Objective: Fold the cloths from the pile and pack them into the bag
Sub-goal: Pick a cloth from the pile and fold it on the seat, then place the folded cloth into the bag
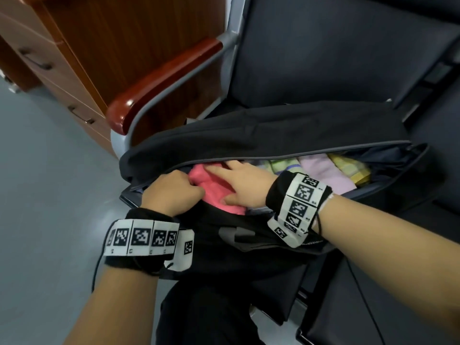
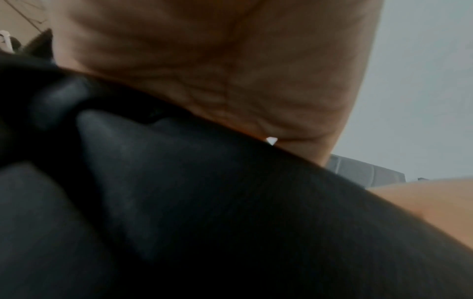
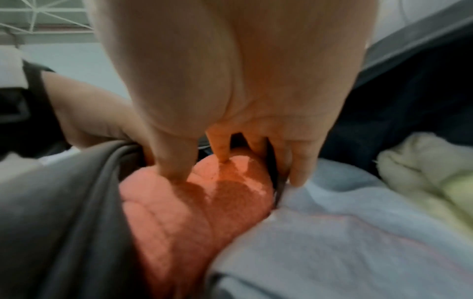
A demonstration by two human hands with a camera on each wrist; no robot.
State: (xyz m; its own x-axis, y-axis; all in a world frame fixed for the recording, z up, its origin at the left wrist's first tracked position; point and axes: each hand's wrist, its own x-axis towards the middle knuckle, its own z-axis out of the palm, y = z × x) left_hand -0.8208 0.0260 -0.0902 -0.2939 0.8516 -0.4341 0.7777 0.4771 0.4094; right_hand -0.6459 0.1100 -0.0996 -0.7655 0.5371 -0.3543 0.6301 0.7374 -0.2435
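A black bag (image 1: 249, 138) lies open on a dark chair seat. A folded pink cloth (image 1: 214, 192) sits at its left end. My right hand (image 1: 229, 180) presses down on the pink cloth (image 3: 204, 212) with straight fingers (image 3: 176, 161), thumb on its near side. My left hand (image 1: 184, 190) grips the bag's near edge (image 3: 84, 182) beside the cloth, fingers curled. In the left wrist view only the heel of my left hand (image 2: 204, 70) and black bag fabric (image 2: 204, 202) show. Several folded cloths lie further right inside: a lilac one (image 1: 323, 175) and a yellow checked one (image 1: 348, 168).
The chair has a wooden armrest (image 1: 159, 80) on a grey frame to the left of the bag. A wooden drawer cabinet (image 1: 49, 58) stands behind it on the grey floor (image 1: 49, 183). A second dark seat (image 1: 398, 295) adjoins on the right.
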